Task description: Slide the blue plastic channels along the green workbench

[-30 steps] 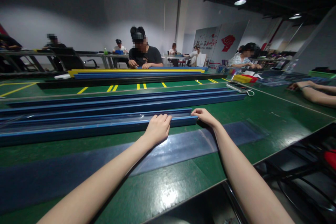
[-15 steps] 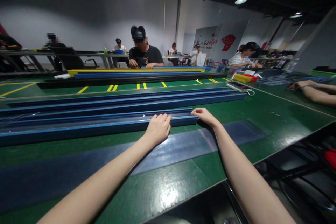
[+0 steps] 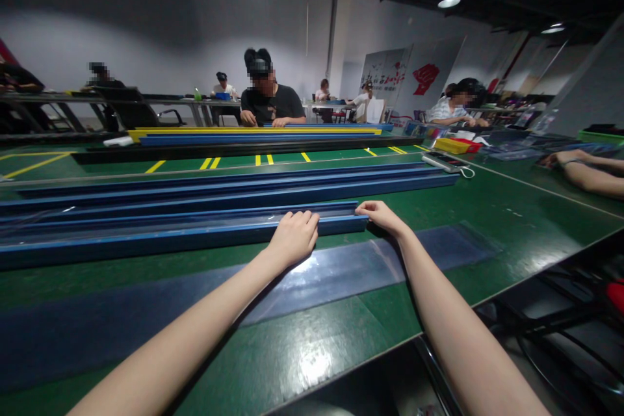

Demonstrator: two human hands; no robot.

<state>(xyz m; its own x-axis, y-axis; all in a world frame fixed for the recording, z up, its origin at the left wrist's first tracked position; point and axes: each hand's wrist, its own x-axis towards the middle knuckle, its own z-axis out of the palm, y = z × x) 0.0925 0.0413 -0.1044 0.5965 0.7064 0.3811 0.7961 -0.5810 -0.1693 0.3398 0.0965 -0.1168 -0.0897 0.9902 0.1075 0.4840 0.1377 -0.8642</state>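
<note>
A long blue U-shaped channel (image 3: 160,242) lies across the green table, its right end in front of me. Inside it runs a clear plastic strip (image 3: 234,220) with small glints of light. My left hand (image 3: 295,235) is closed over the channel's near wall, a little left of that end, fingers bent over the edge. At the very end of the channel, my right hand (image 3: 377,213) makes a pinch with thumb and fingers. What sits between those fingertips is too small to tell. Beneath my forearms a flat, wide clear plastic sheet (image 3: 336,270) lies on the table.
More blue channels (image 3: 312,190) lie parallel just behind. Farther back are a black channel (image 3: 253,151) and a yellow one (image 3: 253,132). A phone-like device (image 3: 441,161) with a white cable lies right. A co-worker's arms (image 3: 585,166) rest at the right; a person (image 3: 273,104) sits opposite.
Both hands keep their places on the channel. The glints on the clear strip have shifted slightly to the right; the whole view has moved a little too.
</note>
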